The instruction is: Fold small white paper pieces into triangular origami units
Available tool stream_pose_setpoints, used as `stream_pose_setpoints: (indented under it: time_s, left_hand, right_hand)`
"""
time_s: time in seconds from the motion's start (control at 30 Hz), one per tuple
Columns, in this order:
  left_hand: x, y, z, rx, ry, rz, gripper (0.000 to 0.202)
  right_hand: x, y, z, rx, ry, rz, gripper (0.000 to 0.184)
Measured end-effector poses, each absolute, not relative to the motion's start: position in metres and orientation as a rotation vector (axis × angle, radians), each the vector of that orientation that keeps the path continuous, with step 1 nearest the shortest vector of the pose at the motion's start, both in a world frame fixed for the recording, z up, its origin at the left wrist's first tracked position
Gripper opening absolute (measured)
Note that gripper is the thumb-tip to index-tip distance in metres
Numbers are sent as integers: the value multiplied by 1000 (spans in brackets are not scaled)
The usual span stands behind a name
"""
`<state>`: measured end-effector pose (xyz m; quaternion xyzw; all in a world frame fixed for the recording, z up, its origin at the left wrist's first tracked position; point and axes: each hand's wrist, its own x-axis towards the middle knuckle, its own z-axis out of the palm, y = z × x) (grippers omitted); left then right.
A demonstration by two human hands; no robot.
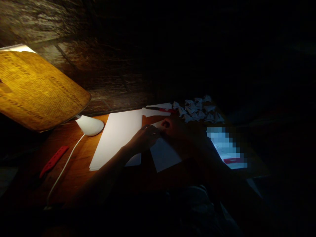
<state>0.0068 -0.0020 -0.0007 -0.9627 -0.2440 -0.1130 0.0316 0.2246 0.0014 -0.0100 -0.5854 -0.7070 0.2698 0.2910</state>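
A small white sheet of paper (165, 156) lies at an angle on the wooden table, below both hands. My left hand (147, 135) reaches in over a larger stack of white paper (118, 131), its fingers bent and pressed onto the small sheet's upper part. My right hand (171, 127) meets it there, with thumb and forefinger curled together at the sheet's far edge. Dim light hides the fingertips and exactly how the paper is gripped. Past the right hand, several folded white paper pieces (195, 112) lie in a cluster.
A lamp with a printed yellow shade (41, 89) and white base (91, 125) stands left, its white cord (65, 168) trailing forward. A red strap (54, 161) lies nearby. A red-and-black tool (160, 109) rests on cut paper at the back. A bright, blurred-out object (225, 146) lies right.
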Motion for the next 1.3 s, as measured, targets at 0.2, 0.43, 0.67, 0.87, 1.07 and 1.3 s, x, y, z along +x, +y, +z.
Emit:
stream_pose_setpoints:
  time_s: [0.2, 0.43, 0.67, 0.87, 1.07, 1.3]
  left_hand:
    - [9, -5, 5, -2991, -694, -352, 27]
    - [10, -5, 0, -3022, -817, -460, 23]
    - [8, -4, -2, -3070, -1083, -572, 41]
    - [6, -4, -4, -2937, -1329, -555, 50]
    - [5, -1, -5, -2964, -1357, -697, 33]
    - [9, 0, -7, -3023, -1563, -1384, 21]
  right_hand:
    - [223, 2, -12, -1568, -1881, 727, 23]
    - [223, 0, -10, -1503, -1935, 700, 10]
    - [234, 3, -11, -1357, -1992, 705, 13]
    - [234, 4, -15, -1334, -2039, 670, 9]
    - [234, 3, -9, -1211, -1948, 792, 11]
    - [230, -4, 3, -1056, -1792, 958, 7]
